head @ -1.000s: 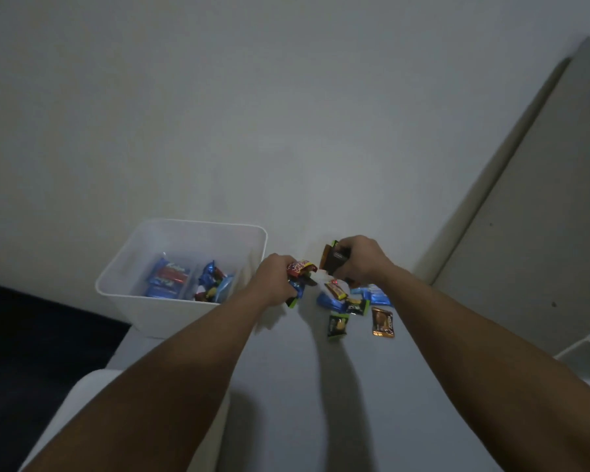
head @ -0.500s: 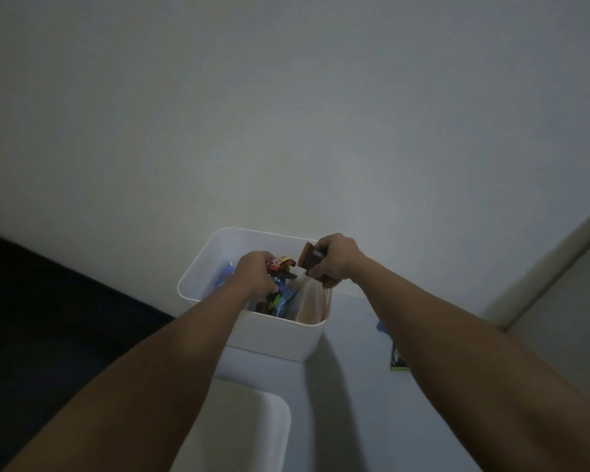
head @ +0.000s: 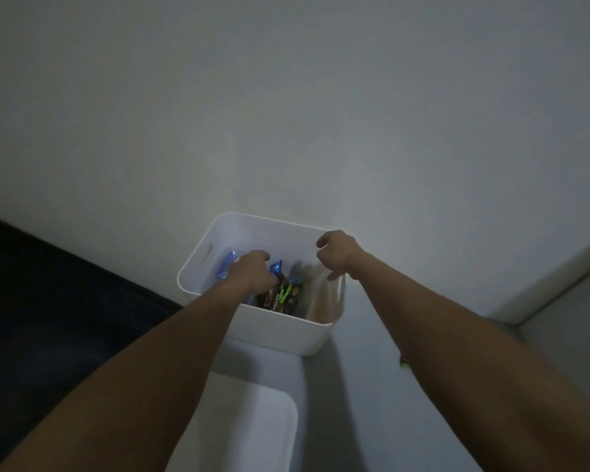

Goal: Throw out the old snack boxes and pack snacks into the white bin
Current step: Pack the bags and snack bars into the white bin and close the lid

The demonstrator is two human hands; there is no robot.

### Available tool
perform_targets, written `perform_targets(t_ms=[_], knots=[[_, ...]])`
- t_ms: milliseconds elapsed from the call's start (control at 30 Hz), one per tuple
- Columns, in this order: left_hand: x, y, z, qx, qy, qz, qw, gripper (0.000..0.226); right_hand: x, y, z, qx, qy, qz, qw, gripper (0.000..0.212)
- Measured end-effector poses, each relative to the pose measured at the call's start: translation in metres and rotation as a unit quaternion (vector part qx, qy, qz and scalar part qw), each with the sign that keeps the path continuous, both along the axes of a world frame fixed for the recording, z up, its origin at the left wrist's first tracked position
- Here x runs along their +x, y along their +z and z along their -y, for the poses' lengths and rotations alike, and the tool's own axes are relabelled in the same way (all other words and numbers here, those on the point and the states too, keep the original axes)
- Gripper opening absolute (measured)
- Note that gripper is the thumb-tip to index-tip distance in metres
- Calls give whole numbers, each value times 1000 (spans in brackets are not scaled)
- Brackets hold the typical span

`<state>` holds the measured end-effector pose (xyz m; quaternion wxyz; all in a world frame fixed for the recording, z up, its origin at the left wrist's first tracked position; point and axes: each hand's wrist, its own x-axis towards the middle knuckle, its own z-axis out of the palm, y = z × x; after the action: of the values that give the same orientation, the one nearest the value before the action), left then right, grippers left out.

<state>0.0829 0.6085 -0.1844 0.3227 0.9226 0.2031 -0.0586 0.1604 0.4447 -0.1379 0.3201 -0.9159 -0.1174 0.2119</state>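
The white bin [head: 280, 335] stands against the wall on a white surface. Inside it lie several small snack packets [head: 281, 296], blue, green and brown ones. My left hand [head: 249, 272] reaches down into the bin over the packets, fingers spread, holding nothing that I can see. My right hand [head: 336, 252] hovers above the bin's right rim with loosely curled, empty fingers. One small green-edged packet [head: 403, 362] peeks out on the surface behind my right forearm.
A second white container's rounded corner [head: 252, 420] sits just in front of the bin. A dark floor [head: 48, 318] drops away on the left. The pale wall [head: 286, 114] rises behind, and a white panel [head: 559, 294] closes the right side.
Both hands carried packets from the surface to the bin and let them go into it. The brown packet has left my right hand, the red one my left.
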Motion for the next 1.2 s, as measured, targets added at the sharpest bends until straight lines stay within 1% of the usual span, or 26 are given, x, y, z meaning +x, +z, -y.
perform_targets(t_ms=[167,367,433,500,567,667,733,833,867,967,1033,1100,1167,1200], knots=[[15,14,42,-15,-21,70,997,55,13,1,52,24,-57,1,998,41],[36,27,126,-45,-95,149,983,38,19,-2,144,0,-115,-17,993,40],[42,25,155,-52,-124,158,978,36,19,-7,177,-14,-129,-24,991,39],[46,18,182,-50,-154,145,976,37,19,-15,210,-31,-140,-34,989,41],[50,6,205,-47,-183,110,976,44,18,-24,239,-46,-153,-48,986,44],[55,-17,234,-45,-217,34,974,63,17,-39,276,-76,-167,-54,982,47],[57,-33,249,-29,-236,-6,971,73,17,-50,297,-101,-165,-58,979,47],[61,-59,266,18,-257,-45,965,82,23,-70,319,-118,-169,-81,975,57],[63,-68,270,33,-263,-55,963,88,25,-76,324,-118,-168,-89,974,61],[70,-92,278,76,-288,-89,950,117,32,-94,331,-131,-153,-99,975,70],[76,-107,283,115,-305,-99,940,128,37,-110,331,-142,-134,-96,976,75],[83,-124,287,149,-315,-90,933,135,44,-128,330,-170,-92,-93,977,92],[87,-139,290,175,-334,-74,923,140,50,-143,328,-231,-24,-82,969,116],[89,-148,290,204,-345,-58,914,142,52,-149,327,-259,10,-73,963,125]])
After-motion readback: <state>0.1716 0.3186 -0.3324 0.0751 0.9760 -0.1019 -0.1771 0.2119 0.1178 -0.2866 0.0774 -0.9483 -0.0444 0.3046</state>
